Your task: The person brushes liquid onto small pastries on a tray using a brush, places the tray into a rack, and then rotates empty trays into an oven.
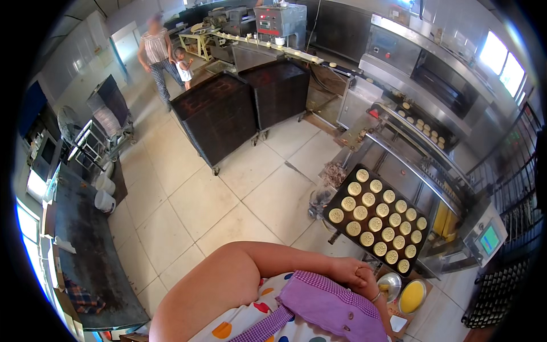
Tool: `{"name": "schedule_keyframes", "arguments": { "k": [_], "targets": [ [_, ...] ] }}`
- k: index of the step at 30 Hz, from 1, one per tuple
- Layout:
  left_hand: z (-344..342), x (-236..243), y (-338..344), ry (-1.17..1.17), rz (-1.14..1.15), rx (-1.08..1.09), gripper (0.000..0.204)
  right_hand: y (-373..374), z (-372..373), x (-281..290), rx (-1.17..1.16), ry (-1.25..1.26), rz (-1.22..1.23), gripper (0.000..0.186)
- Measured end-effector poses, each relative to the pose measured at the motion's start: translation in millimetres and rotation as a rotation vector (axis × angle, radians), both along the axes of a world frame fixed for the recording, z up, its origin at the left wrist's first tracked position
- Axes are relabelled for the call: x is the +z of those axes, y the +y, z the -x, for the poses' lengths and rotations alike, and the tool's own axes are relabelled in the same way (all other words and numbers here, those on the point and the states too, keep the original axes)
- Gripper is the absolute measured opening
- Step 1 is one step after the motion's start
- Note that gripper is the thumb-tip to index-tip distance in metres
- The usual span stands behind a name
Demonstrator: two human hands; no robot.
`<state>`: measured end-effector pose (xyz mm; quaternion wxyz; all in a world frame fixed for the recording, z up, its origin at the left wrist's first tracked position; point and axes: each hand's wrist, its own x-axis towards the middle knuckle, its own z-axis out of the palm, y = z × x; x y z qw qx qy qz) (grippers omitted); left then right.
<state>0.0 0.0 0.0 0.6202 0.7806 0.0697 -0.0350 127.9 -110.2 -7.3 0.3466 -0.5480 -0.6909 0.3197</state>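
Head view: the hands (354, 272) rest clasped together near a dark tray (364, 226), its round pastries (382, 210) spaced, presumably, to avoid sticking.

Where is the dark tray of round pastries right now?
In the head view, the dark tray is right of centre, just beyond the left hand and left of the control panel.

Head view: the left hand (345, 270) and the right hand (364, 281) meet beside a purple apron (325, 302) with checked trim. Beyond them, a black rectangular baking tray (370, 177) bears rows of round, pale-yellow cakes (382, 210); to its right stands a grey metal control box with a green screen (488, 239). Farther back, two dark, box-shaped wheeled carts (219, 122) stand side by side on cream floor tiles (205, 199). At left, a long, dark bench (94, 245).
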Motion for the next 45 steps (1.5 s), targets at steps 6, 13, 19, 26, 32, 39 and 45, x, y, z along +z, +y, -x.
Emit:
{"name": "schedule_keyframes", "arguments": {
  "k": [6,13,19,26,32,39,45],
  "targets": [
    [-0.2,6.6,17.7,-0.095,0.023,-0.062,0.063,9.6,7.8,-13.6,-0.110,-0.054,-0.135,0.014],
    [11.9,10.5,51.9,-0.118,0.331,-0.264,0.069,30.7,24.5,10.9,-0.147,-0.129,0.098,0.022],
    [17.1,-23.1,60.6,-0.076,1.062,-0.317,0.072,50.0,43.8,40.3,-0.300,0.002,0.291,0.022],
    [2.1,18.8,75.5,0.206,0.515,-0.131,0.061,53.2,42.3,36.4,-0.404,0.078,0.131,0.015],
    [-46.7,-26.2,35.4,0.108,0.338,0.028,0.052,24.6,5.7,6.8,-0.616,0.179,0.140,0.017],
    [-82.2,-106.3,18.4,0.650,0.702,0.331,0.040,-38.9,-60.3,-114.7,-1.001,0.207,0.391,0.022],
    [-120.2,-198.3,10.9,0.670,0.888,0.743,0.045,-204.5,-182.1,-243.5,-1.313,-0.217,0.286,0.044]
  ]
}}
